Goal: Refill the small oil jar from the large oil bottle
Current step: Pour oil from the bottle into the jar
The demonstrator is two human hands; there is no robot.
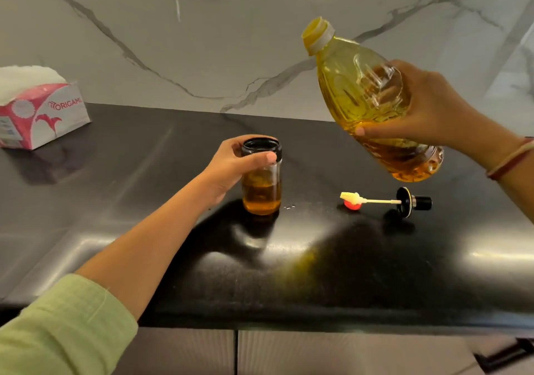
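Mostly the head view is clear, but parts are hidden. The right hand shows a thumb across the front of the bottle, while its fingers wrap behind and are seen only dimly through the plastic. The wrist, with bangles, runs off the right edge. The left hand covers the jar's left side and part of its black rim, with the thumb in front and the fingers curled round the back. The green sleeve is cut off at the lower left corner.

The jar stands upright on the black counter, its mouth open, with amber oil filling about the lower third. The bottle is held in the air to the jar's right, tilted, base low and neck up and to the left, well above the jar and not over it. It is mostly full of yellow oil. Whether anything closes its yellow mouth is hard to tell.

On the counter under the bottle lies a black lid on its side, a pale stick reaching left from it to a yellowish tip. A small red thing sits just under that tip — what it is cannot be made out.

A tissue box stands at the far left against the marble wall, partly out of frame. A dark handle shows below the counter edge at the lower right — only part of it.
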